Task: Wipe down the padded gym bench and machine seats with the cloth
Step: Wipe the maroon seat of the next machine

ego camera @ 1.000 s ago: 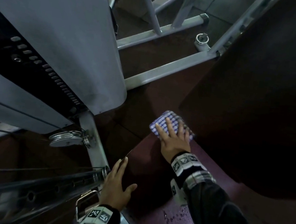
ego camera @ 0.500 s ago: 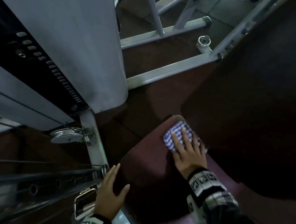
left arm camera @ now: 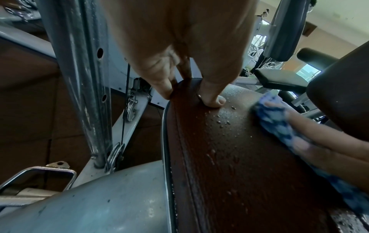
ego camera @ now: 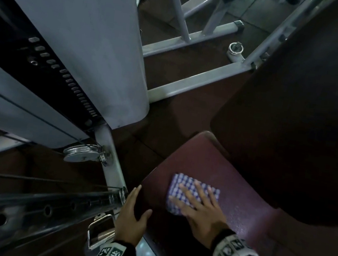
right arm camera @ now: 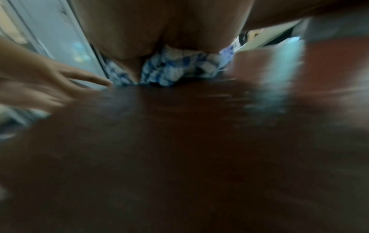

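A maroon padded machine seat [ego camera: 246,204] lies below me, with water droplets [left arm camera: 221,116] on its near-left part. On it rests a folded blue-and-white checked cloth [ego camera: 177,185], also visible as the cloth [left arm camera: 269,115] and, blurred, the cloth [right arm camera: 169,69]. My right hand [ego camera: 202,213] presses flat on the cloth with straight, spread fingers. My left hand [ego camera: 130,219] holds the seat's left edge, thumb [left arm camera: 211,100] on top and fingers [left arm camera: 165,91] down the side. A dark backrest pad [ego camera: 296,101] rises just right of the cloth.
A grey weight-stack shroud [ego camera: 80,30], a chrome pulley [ego camera: 81,152] and a holed steel rail [ego camera: 35,202] stand close on the left. Grey frame tubes [ego camera: 195,84] cross the dark floor beyond the seat. A metal handle [ego camera: 96,232] sits by my left wrist.
My right hand has slid the cloth from the seat's far edge back toward me, onto the middle of the seat. The left hand has kept its hold on the seat's left edge.
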{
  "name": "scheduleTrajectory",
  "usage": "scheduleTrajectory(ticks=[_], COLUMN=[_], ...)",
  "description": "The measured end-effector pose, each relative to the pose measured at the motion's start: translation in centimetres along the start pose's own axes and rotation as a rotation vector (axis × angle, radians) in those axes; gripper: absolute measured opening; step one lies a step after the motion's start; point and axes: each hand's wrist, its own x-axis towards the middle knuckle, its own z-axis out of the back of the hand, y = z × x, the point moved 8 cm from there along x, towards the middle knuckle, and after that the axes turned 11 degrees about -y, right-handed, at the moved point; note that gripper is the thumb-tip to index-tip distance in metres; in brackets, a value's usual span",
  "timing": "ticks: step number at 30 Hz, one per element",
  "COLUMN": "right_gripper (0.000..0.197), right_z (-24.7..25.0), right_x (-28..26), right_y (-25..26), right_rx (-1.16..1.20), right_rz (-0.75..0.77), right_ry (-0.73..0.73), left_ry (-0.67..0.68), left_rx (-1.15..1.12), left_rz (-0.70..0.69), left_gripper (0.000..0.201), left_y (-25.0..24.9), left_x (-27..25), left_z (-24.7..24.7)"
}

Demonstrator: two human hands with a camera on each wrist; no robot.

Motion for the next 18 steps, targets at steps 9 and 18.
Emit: scheduleTrajectory(ticks=[9,18], right_gripper=[0.06,0.069], right_z=[2.6,-0.6], right_x=[6.6,-0.9], right_y=[-4.0,-0.1], right_rx=[0.003,-0.037], right_rz=[-0.332,0.025], right_ry=[-0.07,0.003], left_ry=[-0.011,-0.026], left_rx=[0.001,-0.013], left_rz=[0.004,-0.001], left_gripper=[0.076,0.076], left_y=[-0.4,-0.4], left_x=[0.0,0.1], left_z=[0.1,0.2])
